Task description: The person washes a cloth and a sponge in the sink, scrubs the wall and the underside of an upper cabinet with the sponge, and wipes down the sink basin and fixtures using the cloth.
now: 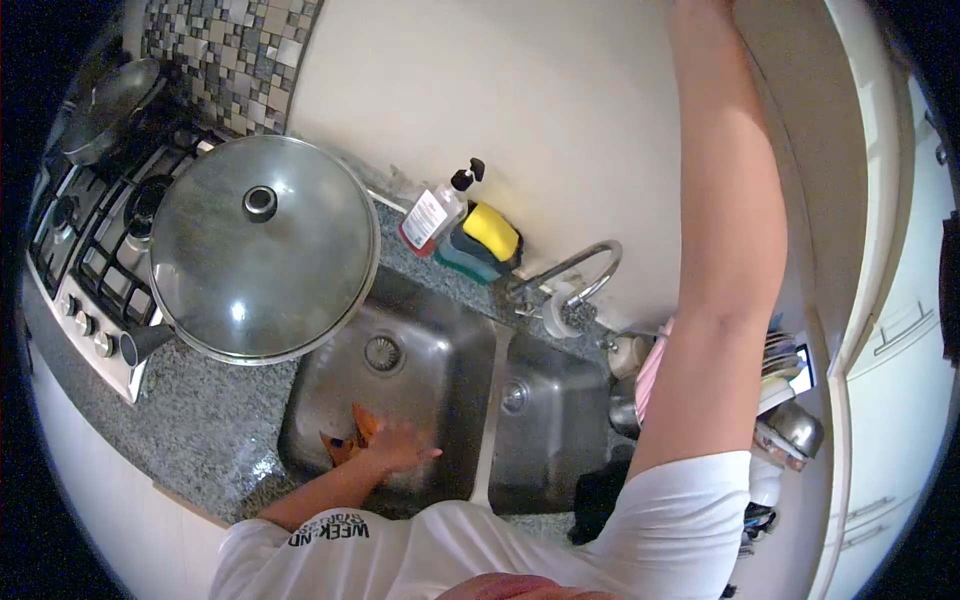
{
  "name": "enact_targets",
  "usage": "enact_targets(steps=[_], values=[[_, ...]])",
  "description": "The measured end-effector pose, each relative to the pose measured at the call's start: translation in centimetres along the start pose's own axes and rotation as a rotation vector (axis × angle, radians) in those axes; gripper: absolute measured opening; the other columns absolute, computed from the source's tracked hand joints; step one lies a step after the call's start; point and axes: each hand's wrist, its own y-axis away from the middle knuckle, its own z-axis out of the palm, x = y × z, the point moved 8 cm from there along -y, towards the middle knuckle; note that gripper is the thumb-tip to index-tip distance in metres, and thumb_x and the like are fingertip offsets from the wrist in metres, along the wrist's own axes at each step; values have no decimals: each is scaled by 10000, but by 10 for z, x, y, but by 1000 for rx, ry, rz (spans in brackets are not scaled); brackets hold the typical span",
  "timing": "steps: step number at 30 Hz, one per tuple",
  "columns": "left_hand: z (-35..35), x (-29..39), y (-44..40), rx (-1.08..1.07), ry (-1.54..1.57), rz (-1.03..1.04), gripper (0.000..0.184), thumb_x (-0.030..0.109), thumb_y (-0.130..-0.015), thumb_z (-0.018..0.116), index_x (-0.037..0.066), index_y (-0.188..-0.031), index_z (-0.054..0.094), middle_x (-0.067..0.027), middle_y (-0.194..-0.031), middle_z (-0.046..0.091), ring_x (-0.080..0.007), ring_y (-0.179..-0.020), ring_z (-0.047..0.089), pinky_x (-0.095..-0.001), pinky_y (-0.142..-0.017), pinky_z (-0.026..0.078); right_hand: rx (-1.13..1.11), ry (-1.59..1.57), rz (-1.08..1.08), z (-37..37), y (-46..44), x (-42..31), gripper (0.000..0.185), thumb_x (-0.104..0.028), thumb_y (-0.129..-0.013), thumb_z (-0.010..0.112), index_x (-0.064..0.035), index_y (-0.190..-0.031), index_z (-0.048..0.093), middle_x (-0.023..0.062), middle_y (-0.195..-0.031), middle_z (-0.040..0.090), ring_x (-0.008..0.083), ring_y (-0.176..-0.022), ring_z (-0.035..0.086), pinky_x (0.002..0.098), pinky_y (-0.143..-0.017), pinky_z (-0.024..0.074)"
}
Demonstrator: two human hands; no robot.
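My left hand (402, 448) reaches low into the larger steel basin (455, 335), palm turned down. One digit stretches out to the right; the other fingers are blurred and partly hidden. Beside the hand and wrist lie orange pieces (364, 421) with dark patches, perhaps peel; their kind is not clear. The hand is very close to them, and I cannot tell whether it touches them. My right arm (728, 250) is raised straight up past the wall, its hand beyond the top edge of the view.
A large lidded pan (265, 270) overhangs the basin's left edge beside the gas stove (95, 270). Behind the sink stand a soap pump bottle (432, 215), a yellow sponge (491, 232) and a curved faucet (590, 265). Dishes (795, 425) crowd the right, past the smaller basin (550, 430).
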Motion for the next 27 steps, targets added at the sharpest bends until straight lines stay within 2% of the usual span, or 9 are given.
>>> enact_targets(steps=[3,6,9,11,13,18,19,21,27], values=[[-22,8,15,16,17,-32,692,650,-805,296,135,-1246,437,-195,-1230,455,-367,-1173,385,-596,-999,94,-417,-192,143,-18,37,-49,317,-149,-914,367,77,-1116,460,222,-1092,521,336,-1007,522,431,-880,454],[-28,15,20,5,-1,-8,706,651,-809,282,127,-1263,414,-196,-1249,438,-360,-1198,361,-597,-1000,99,-282,-178,78,-26,84,-122,318,-144,-910,359,80,-1111,459,223,-1070,539,354,-985,536,457,-874,450],[-11,11,15,-21,23,6,726,659,-807,269,124,-1282,388,-201,-1275,408,-352,-1228,325,-599,-1004,77,-377,-173,104,-45,49,-109,329,-151,-915,347,90,-1110,456,223,-1088,534,354,-994,535,466,-859,459],[3,2,8,-46,85,-31,727,659,-808,260,129,-1293,374,-203,-1292,386,-350,-1243,303,-594,-1010,57,-402,1095,-533,-68,-5,-93,330,-148,-909,366,111,-1095,450,224,-1089,534,350,-989,539,451,-844,478],[2,2,7,-49,108,-47,726,659,-811,253,132,-1297,370,-205,-1301,373,-349,-1249,293,-587,-1015,49,-393,1435,-683,-66,-14,-82,320,-135,-897,388,114,-1089,447,219,-1090,533,350,-984,540,447,-831,484],[-27,9,21,-80,26,-26,725,660,-811,243,135,-1289,389,-200,-1297,368,-350,-1244,293,-572,-1023,55,-338,-38,163,-29,47,-94,290,-84,-853,450,76,-1095,452,184,-1091,531,363,-971,533,459,-807,468],[-27,8,20,-54,34,-18,723,660,-811,244,136,-1287,393,-198,-1279,383,-347,-1233,307,-578,-1021,52,-111,446,-175,-27,58,-101,289,-80,-858,423,76,-1100,448,193,-1091,522,360,-976,532,455,-803,470],[-19,10,20,-16,49,11,721,659,-810,245,137,-1282,401,-193,-1244,413,-340,-1211,337,-588,-1015,45,125,634,-240,-66,37,-97,295,-100,-868,409,71,-1105,447,193,-1102,512,356,-987,520,464,-811,465],[-39,12,27,33,-13,-13,691,640,-820,262,140,-1270,419,-183,-1123,483,-310,-1149,404,-593,-1011,50,-26,421,-160,-49,65,-124,317,-158,-891,387,52,-1120,449,195,-1126,492,336,-997,504,468,-817,464]])
